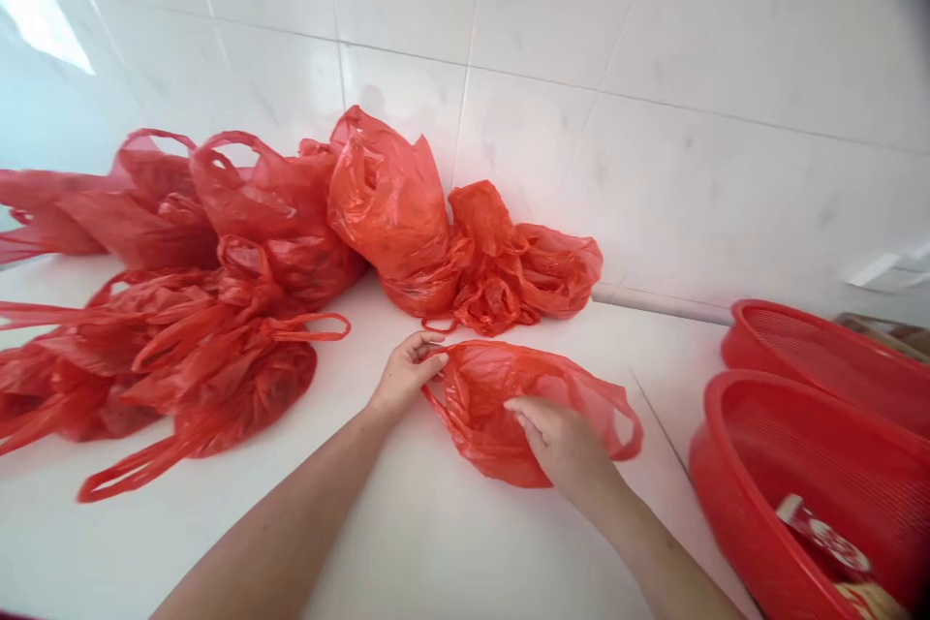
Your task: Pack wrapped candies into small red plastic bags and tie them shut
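A red plastic bag (509,470) lies with its mouth spread on the white table, in front of me. My left hand (407,373) pinches the left edge of this bag near its handle, thumb against fingers. Over the bag's mouth is my right hand (556,436), its fingers drawn together at the opening; whether anything is between them is too small to tell. The bag's other handle loops out on the right, beyond my right hand. Just behind the bag sits a crumpled bunch of red bags (490,257).
Filled red bags (276,203) line the tiled wall (544,10) at the back left, and more tied ones (239,387) lie at the left. At the right stand two red plastic baskets, the nearer one (733,494) holding some packets. The white table (436,542) extends toward me.
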